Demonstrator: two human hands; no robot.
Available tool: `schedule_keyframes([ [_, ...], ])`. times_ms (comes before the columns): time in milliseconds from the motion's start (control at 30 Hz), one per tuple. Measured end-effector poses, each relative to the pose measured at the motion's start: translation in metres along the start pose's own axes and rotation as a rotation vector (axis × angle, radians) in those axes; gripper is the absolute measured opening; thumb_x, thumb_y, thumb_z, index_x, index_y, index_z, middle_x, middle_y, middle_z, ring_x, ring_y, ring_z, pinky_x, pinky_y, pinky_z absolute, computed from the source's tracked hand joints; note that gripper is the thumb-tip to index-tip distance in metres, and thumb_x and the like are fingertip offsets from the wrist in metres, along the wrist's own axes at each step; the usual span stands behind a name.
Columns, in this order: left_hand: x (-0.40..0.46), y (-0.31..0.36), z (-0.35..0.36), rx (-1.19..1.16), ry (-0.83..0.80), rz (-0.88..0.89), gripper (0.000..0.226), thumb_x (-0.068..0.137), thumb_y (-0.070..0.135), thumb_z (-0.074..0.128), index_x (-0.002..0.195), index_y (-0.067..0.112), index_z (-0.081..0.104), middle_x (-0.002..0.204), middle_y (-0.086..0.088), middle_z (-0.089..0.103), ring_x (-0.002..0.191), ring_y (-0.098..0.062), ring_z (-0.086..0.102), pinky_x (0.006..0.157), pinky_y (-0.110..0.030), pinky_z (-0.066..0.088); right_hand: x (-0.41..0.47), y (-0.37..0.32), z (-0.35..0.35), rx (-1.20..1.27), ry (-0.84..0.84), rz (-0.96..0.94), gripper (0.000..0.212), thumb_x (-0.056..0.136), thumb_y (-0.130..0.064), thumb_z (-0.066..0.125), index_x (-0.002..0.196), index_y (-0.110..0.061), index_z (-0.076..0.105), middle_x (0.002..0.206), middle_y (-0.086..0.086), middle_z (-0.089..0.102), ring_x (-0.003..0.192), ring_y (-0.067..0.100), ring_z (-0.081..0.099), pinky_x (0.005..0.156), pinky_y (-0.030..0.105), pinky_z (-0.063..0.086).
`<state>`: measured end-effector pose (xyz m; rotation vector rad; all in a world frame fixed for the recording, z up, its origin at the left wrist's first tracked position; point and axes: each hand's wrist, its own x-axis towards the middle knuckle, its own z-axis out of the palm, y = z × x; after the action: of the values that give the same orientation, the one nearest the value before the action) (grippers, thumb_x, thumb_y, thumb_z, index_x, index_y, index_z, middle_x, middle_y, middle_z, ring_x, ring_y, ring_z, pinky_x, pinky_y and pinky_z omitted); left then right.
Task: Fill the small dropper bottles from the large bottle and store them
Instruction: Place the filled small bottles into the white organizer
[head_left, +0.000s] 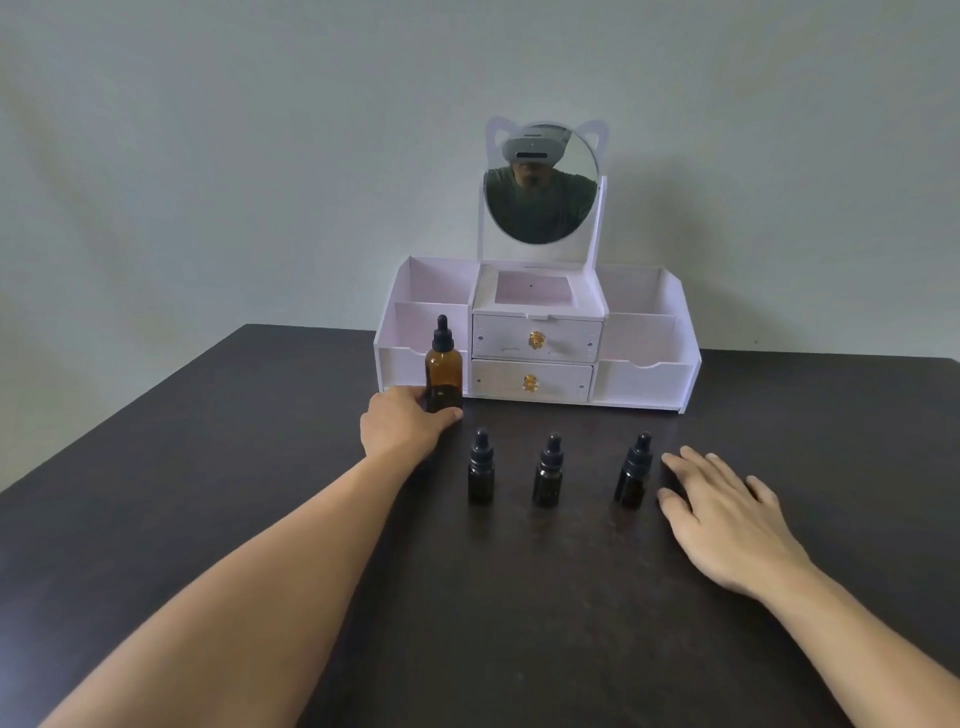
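Observation:
A large amber dropper bottle (443, 373) with a black cap stands upright before the organiser's left side. My left hand (402, 423) wraps around its base, thumb in front. Three small dark dropper bottles stand capped in a row nearer to me: the left one (480, 470), the middle one (548, 473) and the right one (634, 474). My right hand (724, 514) lies flat on the table just right of the right small bottle, fingers spread, holding nothing.
A white desk organiser (647, 375) with two shut middle drawers, open side compartments and a round mirror (540, 187) stands at the back of the dark table (519, 623). The table's left edge runs diagonally at the left.

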<state>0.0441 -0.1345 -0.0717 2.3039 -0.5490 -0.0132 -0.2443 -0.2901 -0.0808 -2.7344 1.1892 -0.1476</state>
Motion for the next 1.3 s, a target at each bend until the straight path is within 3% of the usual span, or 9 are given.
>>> schedule_keyframes([
  [267, 0.013, -0.003, 0.010, 0.166, 0.040, 0.015, 0.050, 0.075, 0.065, 0.068, 0.103, 0.024, 0.072, 0.098, -0.004, 0.068, 0.106, -0.026, 0.056, 0.097, -0.043, 0.042, -0.001, 0.000, -0.001, 0.079, 0.059, 0.001, 0.051, 0.099, -0.041, 0.037, 0.148, -0.028, 0.030, 0.158, -0.006, 0.024, 0.148, 0.014, 0.016, 0.120, 0.042, 0.012],
  [400, 0.007, -0.006, 0.012, 0.217, 0.030, 0.083, 0.051, 0.080, 0.062, 0.064, 0.105, 0.018, 0.069, 0.108, -0.007, 0.066, 0.109, -0.025, 0.054, 0.098, -0.043, 0.045, -0.008, -0.004, -0.013, 0.577, 0.265, -0.017, 0.044, 0.093, -0.017, 0.056, 0.136, -0.023, 0.050, 0.134, -0.001, 0.057, 0.121, 0.013, 0.054, 0.102, 0.032, 0.040],
  [467, 0.003, -0.008, 0.012, 0.263, -0.037, 0.154, 0.051, 0.086, 0.059, 0.057, 0.109, 0.014, 0.064, 0.119, -0.009, 0.063, 0.113, -0.027, 0.053, 0.102, -0.045, 0.044, -0.013, -0.009, -0.020, 0.764, 0.297, -0.114, 0.046, 0.093, -0.010, 0.057, 0.136, -0.024, 0.050, 0.127, -0.008, 0.059, 0.109, 0.005, 0.059, 0.097, 0.027, 0.046],
  [533, -0.003, -0.011, 0.011, 0.381, -0.133, 0.205, 0.059, 0.094, 0.056, 0.044, 0.129, 0.010, 0.054, 0.141, -0.010, 0.050, 0.134, -0.029, 0.041, 0.114, -0.049, 0.030, -0.019, -0.016, -0.022, 0.832, 0.284, -0.218, 0.050, 0.092, -0.010, 0.059, 0.137, -0.030, 0.048, 0.125, -0.017, 0.057, 0.107, 0.001, 0.060, 0.092, 0.021, 0.048],
  [633, -0.016, -0.014, 0.006, 0.537, -0.245, 0.217, 0.071, 0.098, 0.056, 0.024, 0.152, 0.011, 0.021, 0.162, -0.009, 0.016, 0.150, -0.025, 0.007, 0.121, -0.048, 0.007, -0.022, -0.023, -0.019, 0.734, 0.265, -0.301, 0.056, 0.090, -0.014, 0.064, 0.137, -0.036, 0.047, 0.121, -0.024, 0.056, 0.107, -0.002, 0.059, 0.086, 0.014, 0.045],
  [733, -0.028, -0.014, 0.001, 0.568, -0.301, 0.218, 0.072, 0.098, 0.057, 0.016, 0.155, 0.014, 0.006, 0.164, -0.007, 0.001, 0.150, -0.022, -0.005, 0.120, -0.048, 0.000, -0.023, -0.027, -0.016, 0.616, 0.344, -0.328, 0.048, 0.089, -0.012, 0.065, 0.132, -0.030, 0.054, 0.111, -0.016, 0.062, 0.099, 0.004, 0.064, 0.078, 0.017, 0.046],
  [933, -0.034, -0.013, 0.000, 0.586, -0.296, 0.214, 0.073, 0.097, 0.057, 0.013, 0.155, 0.015, 0.004, 0.164, -0.006, -0.002, 0.150, -0.021, -0.008, 0.121, -0.049, -0.002, -0.020, -0.037, -0.032, 0.567, 0.395, -0.328, 0.031, 0.083, -0.010, 0.071, 0.103, -0.029, 0.059, 0.092, -0.013, 0.067, 0.086, 0.007, 0.067, 0.073, 0.021, 0.052],
  [1233, -0.033, -0.013, 0.000, 0.587, -0.307, 0.221, 0.073, 0.097, 0.057, 0.012, 0.155, 0.015, 0.001, 0.163, -0.005, -0.006, 0.150, -0.020, -0.010, 0.121, -0.049, -0.004, 0.083, -0.111, -0.129, 0.662, 0.603, -0.396, 0.023, 0.079, -0.005, 0.073, 0.091, -0.018, 0.057, 0.089, -0.001, 0.063, 0.077, 0.012, 0.065, 0.071, 0.017, 0.052],
  [1300, -0.031, -0.014, 0.001, 0.586, -0.305, 0.228, 0.073, 0.096, 0.057, 0.011, 0.155, 0.015, 0.001, 0.164, -0.005, -0.005, 0.150, -0.020, -0.011, 0.121, -0.050, -0.003, 0.107, -0.128, -0.138, 0.628, 0.620, -0.409, 0.021, 0.077, -0.006, 0.073, 0.090, -0.017, 0.059, 0.088, -0.002, 0.063, 0.078, 0.017, 0.066, 0.073, 0.023, 0.055],
])
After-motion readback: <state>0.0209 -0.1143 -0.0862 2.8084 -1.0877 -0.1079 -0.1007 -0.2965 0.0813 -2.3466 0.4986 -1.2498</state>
